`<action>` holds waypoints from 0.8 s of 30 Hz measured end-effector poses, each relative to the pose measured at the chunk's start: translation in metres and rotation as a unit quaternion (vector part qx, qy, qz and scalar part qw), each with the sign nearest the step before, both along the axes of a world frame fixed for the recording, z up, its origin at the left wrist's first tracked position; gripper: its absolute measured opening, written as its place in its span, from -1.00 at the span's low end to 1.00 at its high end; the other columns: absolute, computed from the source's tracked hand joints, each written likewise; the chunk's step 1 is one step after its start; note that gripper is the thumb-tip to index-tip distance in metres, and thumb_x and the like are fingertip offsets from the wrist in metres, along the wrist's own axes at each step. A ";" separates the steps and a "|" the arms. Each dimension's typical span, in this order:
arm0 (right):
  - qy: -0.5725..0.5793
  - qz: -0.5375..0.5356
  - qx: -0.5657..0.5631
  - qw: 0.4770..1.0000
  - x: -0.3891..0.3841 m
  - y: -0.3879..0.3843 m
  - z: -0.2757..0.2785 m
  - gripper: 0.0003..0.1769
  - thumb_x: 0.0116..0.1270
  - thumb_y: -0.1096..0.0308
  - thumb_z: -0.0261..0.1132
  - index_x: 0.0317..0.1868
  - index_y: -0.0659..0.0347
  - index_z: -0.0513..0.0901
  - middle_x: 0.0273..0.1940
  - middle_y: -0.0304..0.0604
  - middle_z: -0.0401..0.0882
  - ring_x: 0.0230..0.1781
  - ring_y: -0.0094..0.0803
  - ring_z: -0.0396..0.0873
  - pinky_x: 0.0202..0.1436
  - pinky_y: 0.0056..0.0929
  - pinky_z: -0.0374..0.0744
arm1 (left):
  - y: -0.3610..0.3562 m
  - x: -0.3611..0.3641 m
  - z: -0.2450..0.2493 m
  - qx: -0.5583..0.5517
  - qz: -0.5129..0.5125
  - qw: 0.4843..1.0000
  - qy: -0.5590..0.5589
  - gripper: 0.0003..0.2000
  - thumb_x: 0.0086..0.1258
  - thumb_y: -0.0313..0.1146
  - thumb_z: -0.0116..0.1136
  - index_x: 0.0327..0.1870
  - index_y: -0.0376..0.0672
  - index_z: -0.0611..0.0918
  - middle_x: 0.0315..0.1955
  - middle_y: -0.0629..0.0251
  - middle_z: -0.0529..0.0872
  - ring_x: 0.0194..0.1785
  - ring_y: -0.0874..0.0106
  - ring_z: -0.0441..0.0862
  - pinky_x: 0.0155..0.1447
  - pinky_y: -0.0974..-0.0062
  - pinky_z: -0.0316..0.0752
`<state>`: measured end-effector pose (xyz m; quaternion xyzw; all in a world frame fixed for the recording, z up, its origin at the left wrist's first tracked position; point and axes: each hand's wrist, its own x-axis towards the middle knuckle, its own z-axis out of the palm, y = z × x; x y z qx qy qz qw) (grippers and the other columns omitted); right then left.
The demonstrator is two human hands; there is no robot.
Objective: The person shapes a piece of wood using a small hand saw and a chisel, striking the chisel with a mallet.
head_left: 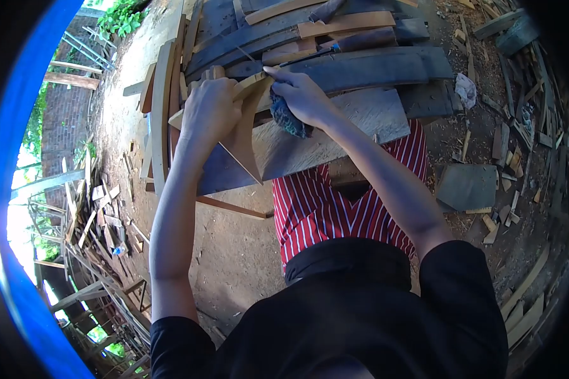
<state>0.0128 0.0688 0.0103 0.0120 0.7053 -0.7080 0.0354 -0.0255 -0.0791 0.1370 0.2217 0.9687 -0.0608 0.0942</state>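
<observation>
My left hand (212, 108) is closed around a light-brown curved wooden piece (251, 117), whose pointed lower end hangs over the bench's near edge. On the right, my right hand (302, 98) has a bunched dark blue-green rag (288, 119) in its curled fingers. Its thumb and forefinger meet the upper end of the wooden piece. Beneath both hands lies a worn grey board (360, 117). My left fingertips are partly hidden behind the knuckles.
Dark planks (373, 69) and brown curved wood strips (348, 25) cover the bench beyond my hands. More long strips (163, 114) stand at its left. Scrap wood (515, 158) litters the ground on the right, near a flat grey slab (468, 187). A brick wall (69, 110) rises far left.
</observation>
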 end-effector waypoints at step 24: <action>-0.022 0.029 -0.005 0.999 0.013 0.014 0.009 -0.44 0.46 0.32 0.05 0.45 0.20 0.37 -0.15 -0.04 0.69 -0.14 -0.37 0.62 0.06 -0.44 0.51 | -0.001 0.004 -0.008 0.026 -0.047 0.997 0.054 -0.69 0.21 -0.39 0.22 -0.01 -0.21 0.70 -0.23 -0.12 0.73 -0.08 -0.04 0.69 0.10 0.09 0.55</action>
